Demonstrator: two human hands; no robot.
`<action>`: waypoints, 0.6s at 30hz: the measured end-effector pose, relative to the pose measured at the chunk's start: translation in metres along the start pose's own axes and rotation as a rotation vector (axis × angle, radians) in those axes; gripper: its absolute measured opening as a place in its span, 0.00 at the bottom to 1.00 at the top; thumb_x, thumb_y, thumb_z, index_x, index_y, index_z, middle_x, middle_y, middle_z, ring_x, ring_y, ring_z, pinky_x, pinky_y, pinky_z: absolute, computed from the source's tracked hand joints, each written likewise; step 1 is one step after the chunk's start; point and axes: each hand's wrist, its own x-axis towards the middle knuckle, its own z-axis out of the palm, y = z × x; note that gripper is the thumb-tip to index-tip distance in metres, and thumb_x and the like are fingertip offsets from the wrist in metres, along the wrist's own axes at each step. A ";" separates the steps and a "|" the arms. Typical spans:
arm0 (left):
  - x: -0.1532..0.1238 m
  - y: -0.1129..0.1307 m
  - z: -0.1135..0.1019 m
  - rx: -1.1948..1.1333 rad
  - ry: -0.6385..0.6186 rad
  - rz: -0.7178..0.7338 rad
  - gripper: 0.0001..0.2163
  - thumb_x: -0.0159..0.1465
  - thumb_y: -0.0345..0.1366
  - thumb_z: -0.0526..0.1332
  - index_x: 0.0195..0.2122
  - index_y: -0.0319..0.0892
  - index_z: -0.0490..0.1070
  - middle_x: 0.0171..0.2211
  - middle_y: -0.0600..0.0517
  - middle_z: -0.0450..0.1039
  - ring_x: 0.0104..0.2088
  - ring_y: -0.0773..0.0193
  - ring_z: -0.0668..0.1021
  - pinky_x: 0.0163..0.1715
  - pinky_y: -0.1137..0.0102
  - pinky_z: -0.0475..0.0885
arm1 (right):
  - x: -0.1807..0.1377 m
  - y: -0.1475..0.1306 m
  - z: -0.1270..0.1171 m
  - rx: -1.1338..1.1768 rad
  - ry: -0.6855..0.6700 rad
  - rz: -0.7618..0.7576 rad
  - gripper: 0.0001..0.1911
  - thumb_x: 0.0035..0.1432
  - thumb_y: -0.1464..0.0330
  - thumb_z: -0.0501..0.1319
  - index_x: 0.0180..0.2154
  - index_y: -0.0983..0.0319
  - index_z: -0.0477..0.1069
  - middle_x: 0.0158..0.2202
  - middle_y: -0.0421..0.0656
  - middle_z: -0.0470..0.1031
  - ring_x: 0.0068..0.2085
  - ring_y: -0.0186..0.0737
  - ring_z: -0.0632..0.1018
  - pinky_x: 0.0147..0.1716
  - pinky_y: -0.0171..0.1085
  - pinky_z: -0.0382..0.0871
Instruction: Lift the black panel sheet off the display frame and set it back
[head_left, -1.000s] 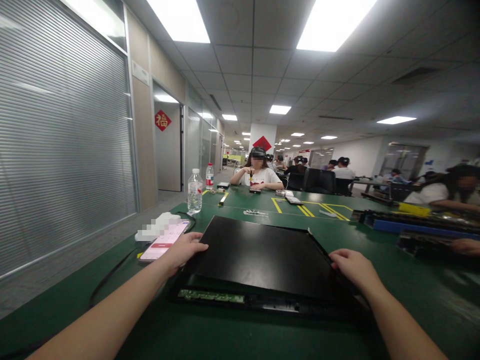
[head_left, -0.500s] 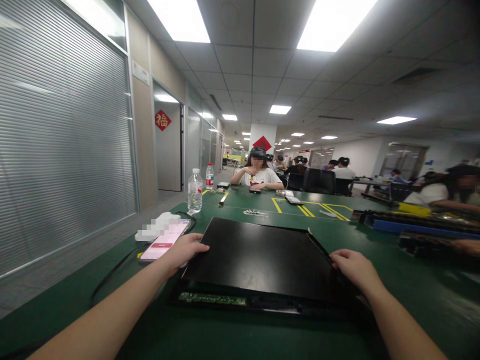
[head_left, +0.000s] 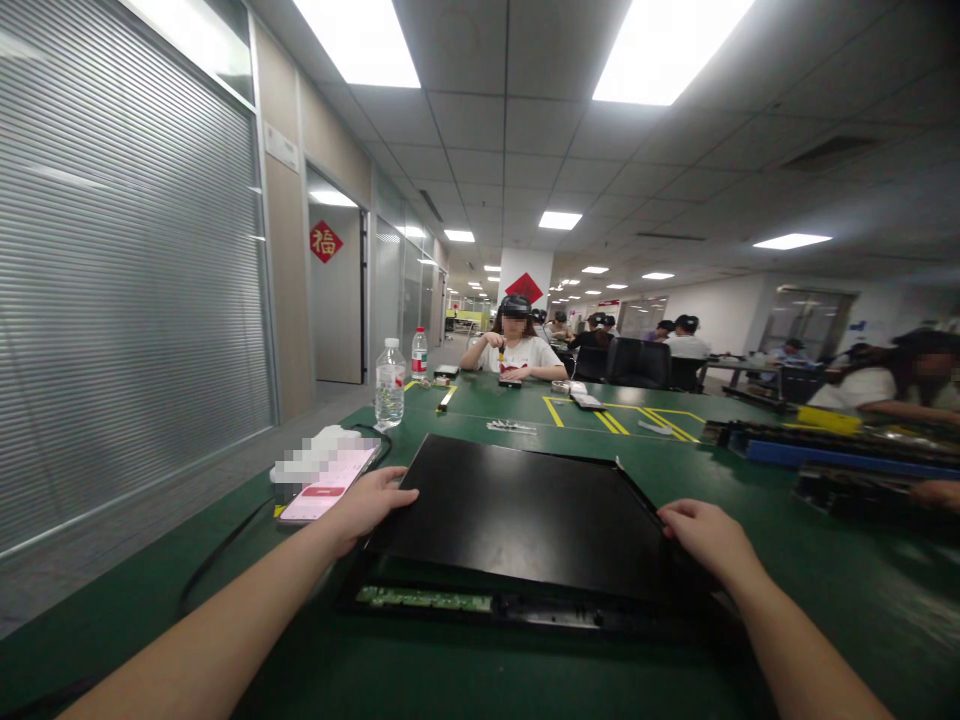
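A flat black panel (head_left: 525, 515) lies on a black frame on the green table (head_left: 862, 590) in front of me. A green circuit strip (head_left: 424, 598) shows along the frame's near edge. My left hand (head_left: 369, 505) grips the panel's left edge, thumb on top. My right hand (head_left: 701, 535) holds the panel's right edge, fingers curled over it. The panel's near edge sits slightly raised above the frame.
A phone with a pink screen (head_left: 326, 480) lies left of the panel, with a black cable (head_left: 217, 550) nearby. Two water bottles (head_left: 389, 382) stand further back. A person (head_left: 516, 345) sits across the table. Blue and black trays (head_left: 825, 445) lie at the right.
The panel shifted slightly between frames while both hands stayed on its edges. The hands have hardly moved.
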 end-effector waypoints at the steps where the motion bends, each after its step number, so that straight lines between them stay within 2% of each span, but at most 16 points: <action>1: 0.000 0.000 0.000 0.004 -0.002 -0.004 0.31 0.47 0.37 0.68 0.53 0.38 0.61 0.37 0.45 0.79 0.36 0.54 0.80 0.37 0.64 0.74 | 0.000 0.000 0.000 -0.003 0.000 -0.002 0.14 0.48 0.61 0.54 0.31 0.57 0.76 0.30 0.42 0.78 0.33 0.43 0.76 0.29 0.36 0.64; 18: -0.007 0.009 0.006 -0.086 -0.049 0.007 0.32 0.44 0.37 0.70 0.51 0.38 0.62 0.36 0.47 0.79 0.36 0.55 0.80 0.38 0.65 0.74 | 0.000 0.002 0.002 -0.023 0.008 -0.009 0.14 0.48 0.61 0.54 0.31 0.56 0.76 0.31 0.42 0.78 0.34 0.43 0.76 0.30 0.36 0.65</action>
